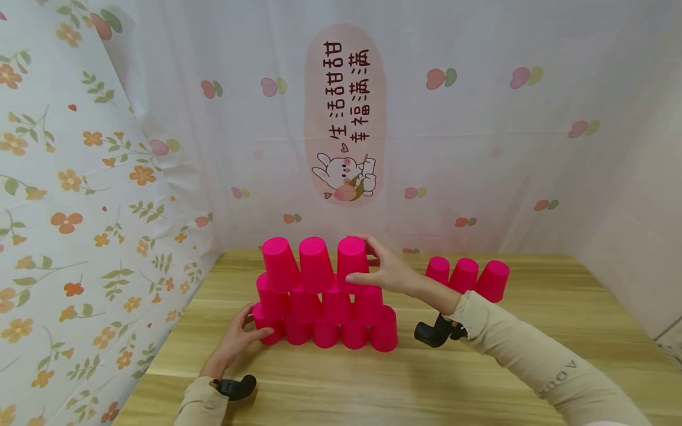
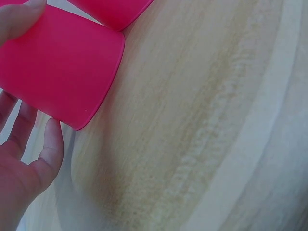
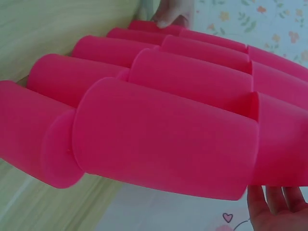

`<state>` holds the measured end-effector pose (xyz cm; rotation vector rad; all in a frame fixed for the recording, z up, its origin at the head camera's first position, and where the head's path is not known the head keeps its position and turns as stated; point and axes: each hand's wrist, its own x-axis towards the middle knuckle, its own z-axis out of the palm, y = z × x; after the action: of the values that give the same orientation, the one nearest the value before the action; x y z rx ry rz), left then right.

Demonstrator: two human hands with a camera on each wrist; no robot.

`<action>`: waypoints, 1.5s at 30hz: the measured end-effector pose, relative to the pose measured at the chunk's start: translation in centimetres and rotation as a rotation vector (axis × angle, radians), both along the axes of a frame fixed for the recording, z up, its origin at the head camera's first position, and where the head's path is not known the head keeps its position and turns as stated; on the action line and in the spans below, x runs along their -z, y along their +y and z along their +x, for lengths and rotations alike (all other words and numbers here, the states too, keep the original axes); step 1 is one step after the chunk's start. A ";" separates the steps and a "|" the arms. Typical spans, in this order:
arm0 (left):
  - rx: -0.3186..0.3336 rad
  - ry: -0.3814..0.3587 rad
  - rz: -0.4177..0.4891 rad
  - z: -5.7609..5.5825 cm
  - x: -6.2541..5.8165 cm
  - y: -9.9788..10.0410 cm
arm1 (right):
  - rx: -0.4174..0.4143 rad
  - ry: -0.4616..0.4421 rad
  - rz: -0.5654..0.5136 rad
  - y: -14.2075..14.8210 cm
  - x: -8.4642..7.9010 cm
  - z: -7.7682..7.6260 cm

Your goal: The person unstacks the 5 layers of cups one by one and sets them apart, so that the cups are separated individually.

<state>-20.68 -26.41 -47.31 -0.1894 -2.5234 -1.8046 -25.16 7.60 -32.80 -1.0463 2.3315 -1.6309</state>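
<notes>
Upside-down pink plastic cups are stacked in three staggered rows on the table. On the top row, my right hand (image 1: 393, 273) holds the rightmost cup (image 1: 351, 253), thumb across its front and fingers behind it. That cup stands on the row below, in line with two other top cups (image 1: 315, 260). Down at the left end, my left hand (image 1: 234, 342) holds the end bottom-row cup (image 1: 269, 335) between thumb and fingers. In the left wrist view this cup (image 2: 62, 62) has its rim on the wood. The right wrist view shows the rows side-on, with fingertips (image 3: 257, 197) against the top cup.
Three more upside-down pink cups (image 1: 465, 273) stand at the right rear, partly behind my right forearm. The wooden table (image 1: 341, 390) runs back to a printed curtain (image 1: 458, 148); a flowered curtain (image 1: 80, 236) hangs along the left. Black wrist cameras (image 1: 237, 387) sit on both wrists.
</notes>
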 end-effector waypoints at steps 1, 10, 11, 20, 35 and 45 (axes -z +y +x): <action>-0.003 -0.004 0.000 0.0 0.0 0.0 | 0.004 -0.004 0.007 -0.1 0.1 0.1; -0.011 -0.011 -0.001 0.0 0.1 0.0 | 0.007 0.010 0.005 -0.5 -1.5 1.9; -0.009 -0.012 -0.001 0.0 0.1 -0.1 | 0.006 0.011 0.003 -0.5 -1.6 2.0; -0.005 -0.037 0.000 -0.1 0.0 -0.1 | 0.026 -0.012 -0.003 -0.4 -1.9 2.1; -0.002 -0.022 0.016 -0.1 0.2 -0.2 | 0.136 0.013 -0.038 3.7 -1.4 -0.4; -0.015 -0.005 -0.007 -0.1 0.5 -0.1 | 0.401 0.084 0.010 12.2 -2.0 0.5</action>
<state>-20.76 -26.50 -47.84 -0.1660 -2.5273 -1.7938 -24.70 19.83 -30.79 -0.6866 2.7409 -1.7221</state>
